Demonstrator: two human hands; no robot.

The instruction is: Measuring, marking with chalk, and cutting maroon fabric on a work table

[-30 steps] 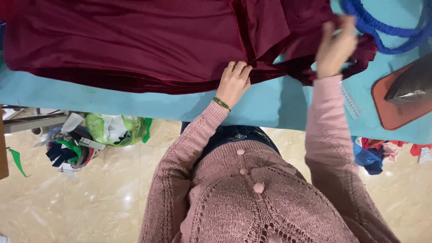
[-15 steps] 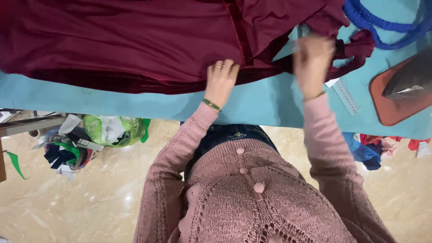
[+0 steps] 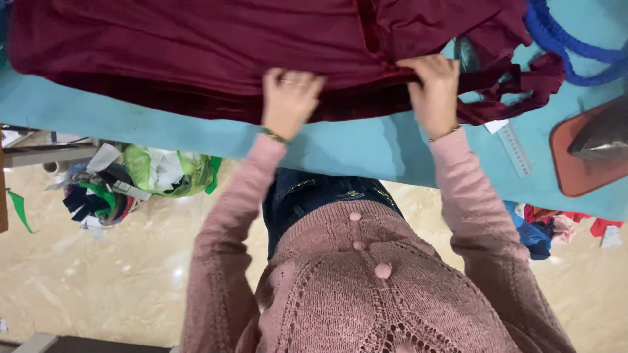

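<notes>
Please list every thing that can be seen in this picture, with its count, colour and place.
cloth: 1, dark red, spread on the table
table: 1, light blue cover, across the top
cord: 1, blue, top right
ruler: 1, clear, right on the table
iron: 1, grey, on a red-brown pad, right edge
scraps: a pile, mixed colours, floor at left
left hand: grips the cloth edge
right hand: grips the cloth edge

both arms reach forward, left hand [image 3: 289, 101] and right hand [image 3: 434, 91] clenched.
</notes>
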